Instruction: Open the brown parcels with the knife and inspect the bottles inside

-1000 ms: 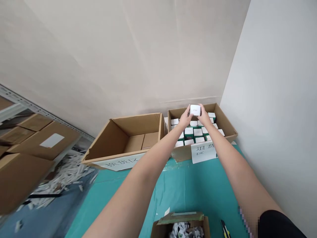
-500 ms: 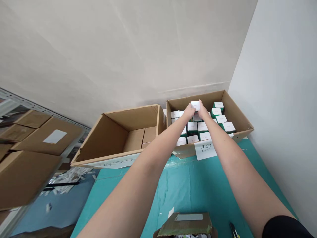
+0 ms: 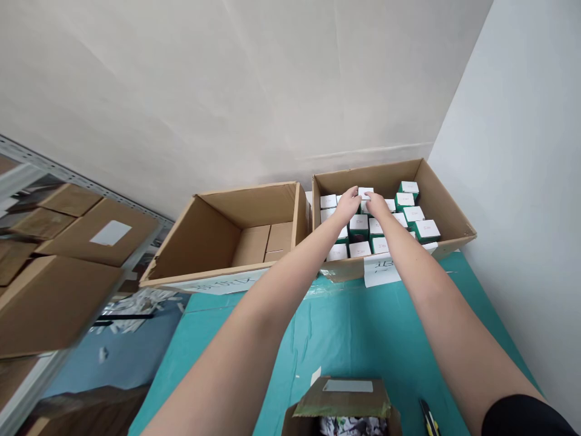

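A brown carton (image 3: 454,221) on the right holds several small green boxes with white tops standing in rows. Both of my hands are over it. My left hand (image 3: 348,204) is at the left edge of one small white-topped box (image 3: 365,191) near the back, its fingers parted. From the other side, my right hand (image 3: 376,204) has its fingertips over the top of that same box, loosely spread. The box stands upright among the others, low in the carton. Its lower part is hidden. A paper sign (image 3: 379,272) with handwriting hangs on the carton's front.
Left of it stands a larger open carton (image 3: 181,248) with flat brown boxes (image 3: 252,243) inside. On the teal table (image 3: 336,327) nearer me are a small open box (image 3: 342,396) of crumpled paper and a box cutter (image 3: 429,418). Shelving with cartons (image 3: 97,233) is at left.
The small white-topped box has gone down from between my hands into the carton, and my fingers have loosened around it. The view has shifted slightly.
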### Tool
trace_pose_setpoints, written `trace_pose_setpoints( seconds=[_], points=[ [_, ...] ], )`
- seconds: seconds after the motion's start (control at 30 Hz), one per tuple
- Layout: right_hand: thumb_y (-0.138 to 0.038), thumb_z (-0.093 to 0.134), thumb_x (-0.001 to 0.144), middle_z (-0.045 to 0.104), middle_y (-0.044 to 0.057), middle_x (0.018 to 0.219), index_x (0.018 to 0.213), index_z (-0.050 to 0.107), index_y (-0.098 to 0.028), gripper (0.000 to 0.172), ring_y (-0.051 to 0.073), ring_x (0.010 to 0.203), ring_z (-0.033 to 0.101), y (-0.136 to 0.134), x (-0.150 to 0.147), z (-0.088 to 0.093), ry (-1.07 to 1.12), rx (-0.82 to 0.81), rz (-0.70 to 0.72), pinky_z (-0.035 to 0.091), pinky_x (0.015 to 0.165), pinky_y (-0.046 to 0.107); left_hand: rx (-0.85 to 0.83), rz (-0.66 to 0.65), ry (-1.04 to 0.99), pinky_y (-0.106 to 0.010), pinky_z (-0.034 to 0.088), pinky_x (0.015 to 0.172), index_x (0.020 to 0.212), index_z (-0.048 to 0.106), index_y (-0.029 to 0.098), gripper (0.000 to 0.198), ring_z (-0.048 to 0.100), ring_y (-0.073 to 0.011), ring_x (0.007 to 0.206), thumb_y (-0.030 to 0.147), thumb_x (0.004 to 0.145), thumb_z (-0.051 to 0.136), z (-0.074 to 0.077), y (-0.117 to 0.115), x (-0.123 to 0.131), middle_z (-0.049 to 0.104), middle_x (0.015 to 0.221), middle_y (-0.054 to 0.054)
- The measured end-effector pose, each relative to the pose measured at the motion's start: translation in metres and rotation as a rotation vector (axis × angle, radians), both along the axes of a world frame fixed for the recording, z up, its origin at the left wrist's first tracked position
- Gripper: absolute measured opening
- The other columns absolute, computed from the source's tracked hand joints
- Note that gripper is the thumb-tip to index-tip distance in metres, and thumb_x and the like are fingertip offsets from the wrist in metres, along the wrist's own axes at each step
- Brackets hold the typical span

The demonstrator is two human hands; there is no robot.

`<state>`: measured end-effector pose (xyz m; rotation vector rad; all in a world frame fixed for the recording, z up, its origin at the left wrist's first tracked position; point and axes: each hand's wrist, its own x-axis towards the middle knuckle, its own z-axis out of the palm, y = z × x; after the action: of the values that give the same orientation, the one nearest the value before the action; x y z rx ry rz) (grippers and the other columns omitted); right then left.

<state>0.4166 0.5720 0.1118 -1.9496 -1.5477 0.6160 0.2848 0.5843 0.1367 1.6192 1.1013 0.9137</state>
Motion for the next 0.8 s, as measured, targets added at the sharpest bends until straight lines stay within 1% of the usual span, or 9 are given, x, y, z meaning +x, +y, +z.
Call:
trace_pose_setpoints(
  seconds=[0.13, 0.2, 0.27, 0.37, 0.47, 0.53, 0.6, 0.7, 0.8],
  points=[
    [-0.012, 0.043, 0.089, 0.067, 0.010, 0.137, 0.131, 0.066, -0.014, 0.049, 0.022, 0.131, 0.058, -0.008, 0.005, 0.025, 0.234, 0.320, -0.046, 0.040, 0.117, 0.039, 0.047, -0.035, -0.009, -0.043, 0.039, 0.116, 0.141, 0.056, 0.020, 0.049, 0.050, -0.0274, 0.140, 0.030, 0.093, 0.054, 0.024, -0.067, -0.049, 0.056, 0.149, -0.012],
    [-0.015, 0.042, 0.092, 0.068, 0.011, 0.135, 0.131, 0.066, -0.014, 0.046, 0.022, 0.129, 0.060, -0.030, 0.007, 0.045, 0.348, 0.434, -0.041, 0.041, 0.116, 0.041, 0.060, -0.034, -0.038, -0.042, 0.040, 0.116, 0.142, 0.055, 0.021, 0.051, 0.052, -0.0265, 0.138, 0.039, 0.095, 0.053, 0.026, -0.113, -0.088, 0.055, 0.150, -0.011],
    [-0.021, 0.043, 0.095, 0.068, 0.010, 0.134, 0.134, 0.064, -0.017, 0.044, 0.023, 0.129, 0.060, -0.076, 0.006, 0.065, 0.422, 0.549, 0.014, 0.042, 0.116, 0.046, 0.025, 0.007, -0.031, -0.042, 0.041, 0.116, 0.142, 0.056, 0.023, 0.055, 0.053, -0.0266, 0.137, 0.050, 0.094, 0.053, 0.020, -0.164, -0.134, 0.057, 0.148, -0.010],
    [-0.032, 0.048, 0.098, 0.067, 0.007, 0.136, 0.135, 0.064, -0.024, 0.040, 0.024, 0.132, 0.059, -0.188, 0.000, 0.078, 0.484, 0.579, -0.010, 0.042, 0.117, 0.050, -0.120, 0.165, 0.054, -0.044, 0.046, 0.112, 0.136, 0.061, 0.022, 0.066, 0.057, -0.0304, 0.133, 0.066, 0.087, 0.056, -0.003, -0.247, -0.208, 0.062, 0.143, -0.011],
    [-0.043, 0.056, 0.095, 0.070, 0.008, 0.131, 0.129, 0.069, -0.026, 0.040, 0.028, 0.127, 0.063, -0.317, -0.010, 0.054, 0.536, 0.394, -0.241, 0.047, 0.112, 0.052, -0.281, 0.352, 0.121, -0.046, 0.047, 0.111, 0.130, 0.065, 0.021, 0.074, 0.059, -0.0328, 0.131, 0.076, 0.080, 0.057, -0.034, -0.328, -0.269, 0.064, 0.141, -0.013],
    [-0.049, 0.059, 0.090, 0.070, 0.010, 0.132, 0.129, 0.069, -0.025, 0.046, 0.031, 0.125, 0.064, -0.393, -0.019, 0.022, 0.575, 0.210, -0.387, 0.050, 0.109, 0.052, -0.379, 0.409, 0.142, -0.047, 0.047, 0.111, 0.133, 0.063, 0.021, 0.079, 0.057, -0.0338, 0.133, 0.078, 0.079, 0.056, -0.053, -0.376, -0.294, 0.061, 0.144, -0.014],
    [-0.055, 0.060, 0.087, 0.067, 0.011, 0.136, 0.131, 0.068, -0.025, 0.054, 0.032, 0.126, 0.064, -0.454, -0.031, -0.013, 0.646, 0.066, -0.501, 0.052, 0.108, 0.050, -0.512, 0.413, 0.149, -0.047, 0.050, 0.108, 0.139, 0.058, 0.022, 0.084, 0.057, -0.0348, 0.134, 0.079, 0.077, 0.056, -0.068, -0.416, -0.304, 0.060, 0.145, -0.015],
    [-0.062, 0.056, 0.086, 0.061, 0.010, 0.145, 0.140, 0.061, -0.026, 0.065, 0.031, 0.132, 0.059, -0.520, -0.053, -0.055, 0.763, -0.099, -0.513, 0.052, 0.108, 0.045, -0.672, 0.380, 0.097, -0.048, 0.051, 0.106, 0.144, 0.055, 0.023, 0.087, 0.054, -0.0373, 0.136, 0.078, 0.077, 0.057, -0.085, -0.459, -0.295, 0.058, 0.147, -0.014],
    [-0.070, 0.060, 0.078, 0.055, 0.010, 0.151, 0.141, 0.060, -0.025, 0.077, 0.032, 0.140, 0.051, -0.557, -0.079, -0.078, 0.710, -0.269, -0.446, 0.047, 0.112, 0.045, -0.622, 0.307, 0.084, -0.050, 0.043, 0.115, 0.137, 0.061, 0.020, 0.087, 0.049, -0.0388, 0.140, 0.071, 0.068, 0.072, -0.101, -0.485, -0.273, 0.060, 0.145, -0.014]
  ],
)
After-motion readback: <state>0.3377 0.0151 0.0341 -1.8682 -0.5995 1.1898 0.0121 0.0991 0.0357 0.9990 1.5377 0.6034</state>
